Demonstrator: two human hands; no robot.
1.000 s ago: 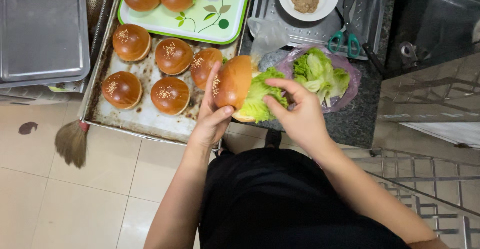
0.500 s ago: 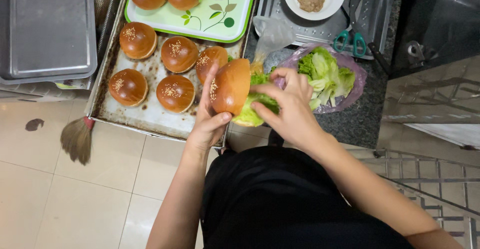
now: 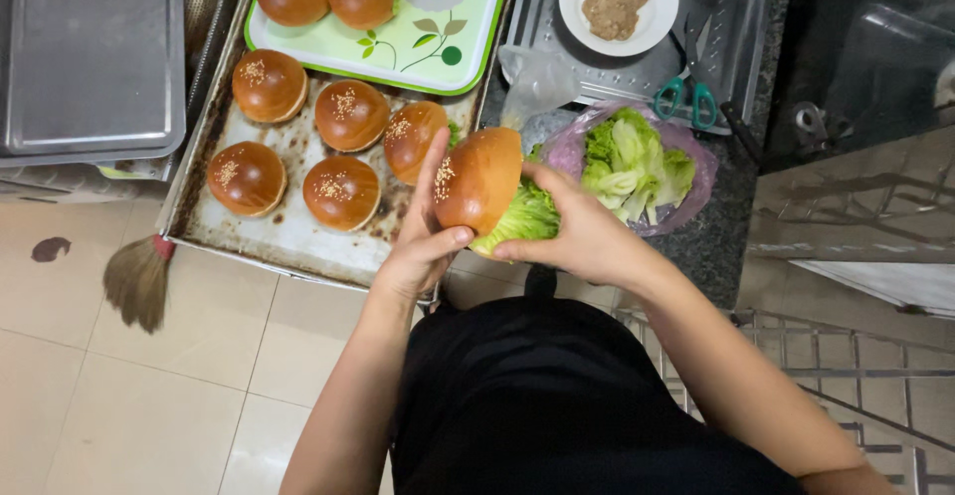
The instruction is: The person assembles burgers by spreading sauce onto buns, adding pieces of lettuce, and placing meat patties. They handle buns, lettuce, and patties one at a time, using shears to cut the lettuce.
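1. The left hand (image 3: 423, 246) grips a sesame bun (image 3: 477, 179) from its left side, fingers up the back and thumb pressed to the lower edge, so it is clamped on the bun.
2. The right hand (image 3: 582, 236) closes on the lettuce (image 3: 522, 218) that sticks out of the bun just right of that grip, fingertips tucking the leaf in.
3. The bun is held in the air between both hands, tilted on edge, above the near rim of the baking tray (image 3: 288, 241).
4. Left of the grip, five more buns (image 3: 341, 193) sit on the tray; the nearest one shows a bit of green at its edge, while the others show no filling that I can tell.
5. Beyond the grip, two buns lie on a green tray (image 3: 468, 52).
6. Right of the grip, a bag of lettuce (image 3: 637, 162) is well stocked; farther off are a plate of brown filling (image 3: 617, 2) and scissors (image 3: 686, 97).
7. Judged so, the filling is at an early stage: one bun is in hand and most are left.
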